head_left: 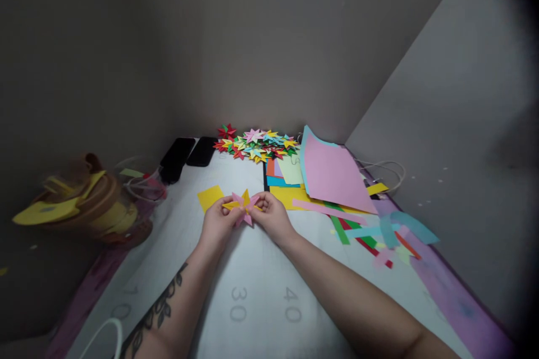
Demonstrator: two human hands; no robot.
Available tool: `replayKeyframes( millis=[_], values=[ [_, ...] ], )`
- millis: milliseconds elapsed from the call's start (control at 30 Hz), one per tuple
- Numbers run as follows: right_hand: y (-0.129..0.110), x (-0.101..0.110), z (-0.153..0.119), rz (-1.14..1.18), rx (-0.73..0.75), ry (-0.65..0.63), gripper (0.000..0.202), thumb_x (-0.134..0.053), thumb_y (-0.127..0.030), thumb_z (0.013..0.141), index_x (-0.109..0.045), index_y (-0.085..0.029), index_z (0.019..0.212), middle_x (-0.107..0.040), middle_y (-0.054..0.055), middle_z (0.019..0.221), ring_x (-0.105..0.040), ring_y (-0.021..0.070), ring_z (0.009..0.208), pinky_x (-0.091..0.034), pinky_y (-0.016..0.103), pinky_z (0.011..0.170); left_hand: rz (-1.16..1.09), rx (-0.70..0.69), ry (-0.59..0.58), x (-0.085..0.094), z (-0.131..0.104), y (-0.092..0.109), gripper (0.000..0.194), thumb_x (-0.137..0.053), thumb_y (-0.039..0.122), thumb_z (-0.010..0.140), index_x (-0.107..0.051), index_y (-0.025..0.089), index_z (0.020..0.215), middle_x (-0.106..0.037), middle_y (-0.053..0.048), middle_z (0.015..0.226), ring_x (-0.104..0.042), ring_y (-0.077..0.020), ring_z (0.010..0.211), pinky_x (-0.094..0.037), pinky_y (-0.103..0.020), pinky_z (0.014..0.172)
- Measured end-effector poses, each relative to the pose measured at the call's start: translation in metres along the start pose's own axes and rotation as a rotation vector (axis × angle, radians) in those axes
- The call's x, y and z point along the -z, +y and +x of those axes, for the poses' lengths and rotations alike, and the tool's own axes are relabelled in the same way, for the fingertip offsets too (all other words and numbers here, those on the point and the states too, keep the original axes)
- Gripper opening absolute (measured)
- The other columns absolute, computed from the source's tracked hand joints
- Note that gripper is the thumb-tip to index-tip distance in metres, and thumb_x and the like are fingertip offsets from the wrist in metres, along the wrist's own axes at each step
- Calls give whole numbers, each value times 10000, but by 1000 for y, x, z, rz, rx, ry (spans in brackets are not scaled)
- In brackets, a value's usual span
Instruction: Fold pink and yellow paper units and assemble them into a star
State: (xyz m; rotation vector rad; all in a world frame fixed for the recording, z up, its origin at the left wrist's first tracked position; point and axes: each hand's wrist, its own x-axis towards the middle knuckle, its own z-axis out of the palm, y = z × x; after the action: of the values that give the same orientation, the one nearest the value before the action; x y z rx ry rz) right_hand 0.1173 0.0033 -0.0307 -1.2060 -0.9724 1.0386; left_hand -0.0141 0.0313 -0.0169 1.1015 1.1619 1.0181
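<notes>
A pink and yellow folded paper star [245,206] is held between both hands above the white mat. My left hand [219,217] pinches its left points between thumb and fingers. On the other side, my right hand [272,216] grips the right points the same way. The fingertips hide parts of the star's outer points. Just behind my left hand lies a yellow square of paper [209,197]. Beyond my right hand, yellow paper sheets [286,196] rest on the mat.
Several finished multicoloured paper stars [256,143] are heaped at the back. Two dark phones [202,151] lie to their left. A large pink sheet [334,171] and scattered paper strips [366,235] are at right. A brown container [99,202] with yellow paper stands at left.
</notes>
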Motion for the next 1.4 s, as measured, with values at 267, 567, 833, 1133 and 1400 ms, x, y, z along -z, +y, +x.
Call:
replayKeyframes(
  millis=[267,567,833,1133,1400],
  values=[
    [10,1,1,92,-40,-72,324,-682,-255,654,-525,-198,932,-542,-66,627,-521,96,538,-416,210,516,85,-12,-15,-1,-3,2,440,-709,259,603,-525,147,987,-526,78,468,-465,-80,376,-303,-154,386],
    [8,7,4,-33,103,175,303,-626,-261,729,-540,-195,1012,-581,-37,703,-573,117,613,-470,232,572,-104,-19,2,-1,-1,1,610,-730,307,656,-447,163,1177,-627,0,769,-612,-103,666,-466,-203,624],
    [-3,20,1,-597,819,110,208,-518,-39,736,-608,-221,778,-666,25,807,-580,195,865,-477,384,824,-419,290,-233,4,-6,14,441,-653,451,749,-530,141,1037,-668,-88,869,-642,-141,724,-517,-262,672],
    [1,14,-4,-355,609,101,281,-424,-63,804,-579,-229,970,-602,69,1078,-545,202,1051,-443,426,917,-195,80,-66,5,-6,13,679,-755,273,591,-458,124,1183,-514,96,501,-466,-51,424,-356,-147,472],
    [7,1,-4,106,110,-4,327,-642,-214,735,-492,-241,1025,-552,-16,818,-567,124,719,-485,243,624,-47,-6,-72,0,-8,9,685,-755,297,573,-486,134,1182,-650,0,681,-617,-129,576,-451,-204,554]
  ],
)
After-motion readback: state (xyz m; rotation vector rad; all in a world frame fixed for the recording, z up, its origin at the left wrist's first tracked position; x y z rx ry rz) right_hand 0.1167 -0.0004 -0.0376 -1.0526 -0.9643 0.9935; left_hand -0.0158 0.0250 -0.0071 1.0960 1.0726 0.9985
